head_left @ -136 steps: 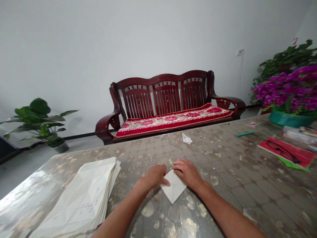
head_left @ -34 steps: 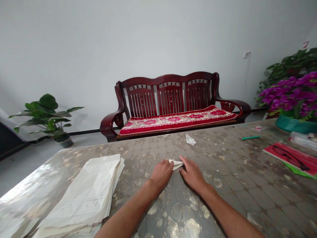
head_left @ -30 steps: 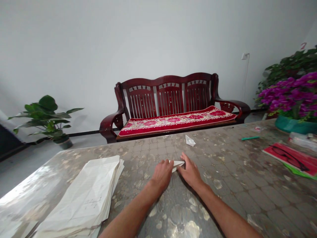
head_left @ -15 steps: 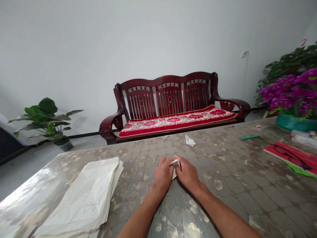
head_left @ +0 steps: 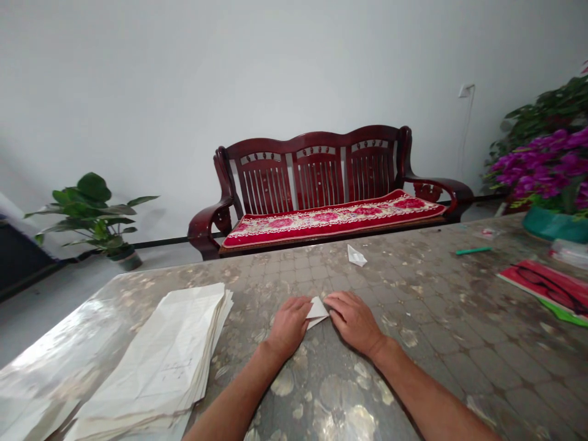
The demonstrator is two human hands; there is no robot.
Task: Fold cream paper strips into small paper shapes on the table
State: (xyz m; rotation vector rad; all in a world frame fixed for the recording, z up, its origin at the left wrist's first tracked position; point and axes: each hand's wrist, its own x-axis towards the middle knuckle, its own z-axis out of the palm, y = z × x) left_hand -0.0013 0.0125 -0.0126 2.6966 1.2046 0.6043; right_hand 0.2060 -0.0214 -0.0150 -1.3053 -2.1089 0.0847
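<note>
As the head view showed it while I stood looking on, the folded paper lay between the two hands on the glossy patterned tabletop. The left hand was closed over the paper's left side; the right hand curled at its right corner, though whether those fingertips gripped the corner or merely met it I could not tell. A triangular upper flap stood slightly apart from the layer beneath. Slippage seemed the chief hazard: a one-sided hold on so smooth a surface could have let the layers shift, setting a crease askew. A hard pull at the corner might have torn it. The paper boat and the paper stack lay clear of both hands, and seemed at little risk.
</note>
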